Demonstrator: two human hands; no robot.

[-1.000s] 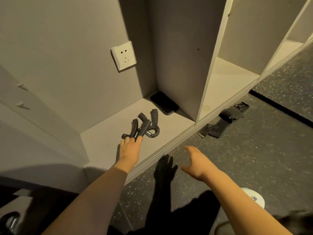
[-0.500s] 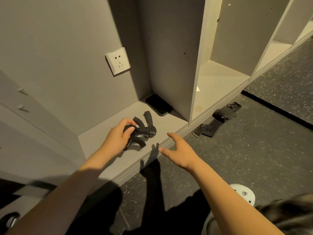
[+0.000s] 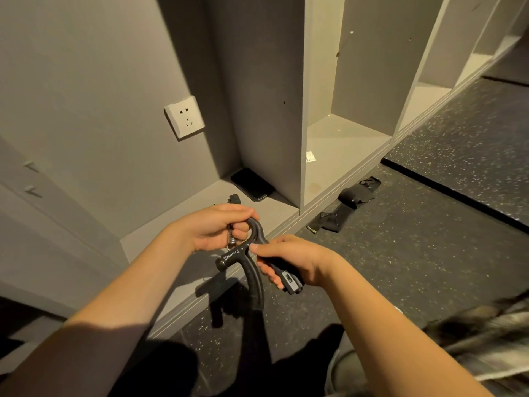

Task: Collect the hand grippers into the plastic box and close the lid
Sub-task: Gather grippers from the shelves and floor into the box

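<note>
Open shelf unit [image 3: 340,144] runs from far left to far right above the speckled floor [image 3: 429,253]. Left hand [image 3: 213,229] is closed round the spring end of the hand grippers [image 3: 253,277], which are in the air over the near shelf edge. One more handle tip shows beyond its fingers. Right hand [image 3: 294,259] grips one handle. Black straps [image 3: 347,206] lie on the floor to the right. Phone [image 3: 252,187] lies flat in the far shelf corner. Socket [image 3: 184,117] is on the wall to the left.
</note>
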